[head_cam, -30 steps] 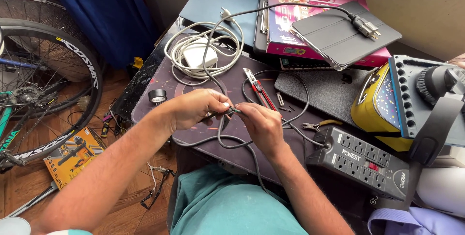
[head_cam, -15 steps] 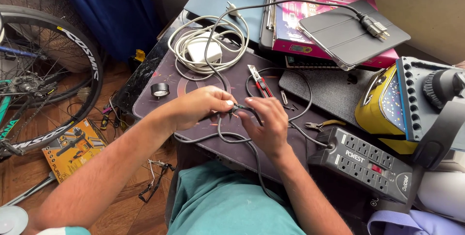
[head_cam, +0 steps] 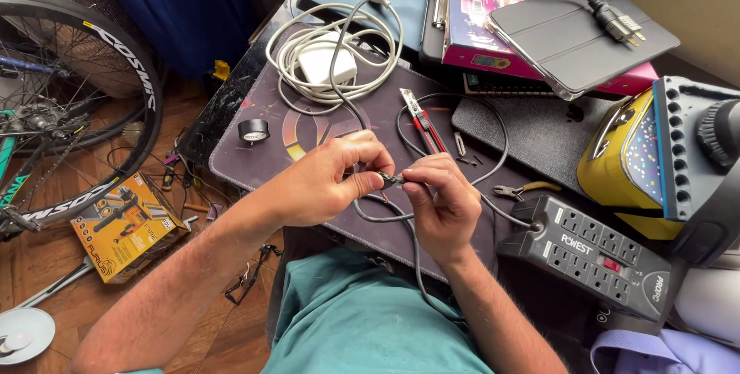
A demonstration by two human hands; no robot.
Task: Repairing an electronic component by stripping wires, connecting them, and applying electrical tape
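Gripping a black cable (head_cam: 389,181) with both hands above a dark mat (head_cam: 254,162) on the lap: left hand (head_cam: 327,177) closing fingers around the cable from the left, right hand (head_cam: 441,204) pinching it from the right, fingertips nearly meeting at the middle. Cable looping down past the right wrist and trailing toward a grey power strip (head_cam: 590,254) lying just right of the right hand. Lying beyond the hands on the mat: red-handled cutters (head_cam: 420,121), a coil of white cord (head_cam: 331,58) around a white charger, a tape roll (head_cam: 253,130) to the left. Small pliers (head_cam: 520,189) sitting near the strip. Bicycle wheel (head_cam: 92,73) standing at far left.
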